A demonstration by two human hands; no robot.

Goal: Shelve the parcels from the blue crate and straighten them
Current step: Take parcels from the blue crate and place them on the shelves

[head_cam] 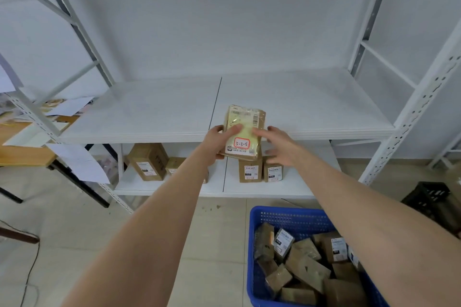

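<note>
Checker: Head view, the only one. Where is the parcel (243, 129)?

Picker: Over the front edge of the middle shelf (149, 112), by the seam at the middle of the board. Its far end is over the board and its near end hangs out toward me. I cannot tell whether it rests on the board.

Checker: Long axis?

Picker: Front to back, roughly square to the front edge, with the label face up and tipped toward me.

Checker: Hands?

Picker: The left hand (219, 141) grips its left side, thumb across the top face, fingers curled underneath. The right hand (279, 147) is open, fingers straight and spread, just beside the right side. I cannot confirm contact.

Checker: Which hand matters next?

Picker: The left one carries it, I judge. The parcel lies to the left of the right hand's fingers, so that hand is placed to square it.

Checker: Remaining?

Picker: The blue crate (287, 217) on the floor at my right holds many loose parcels (306, 266).
</note>
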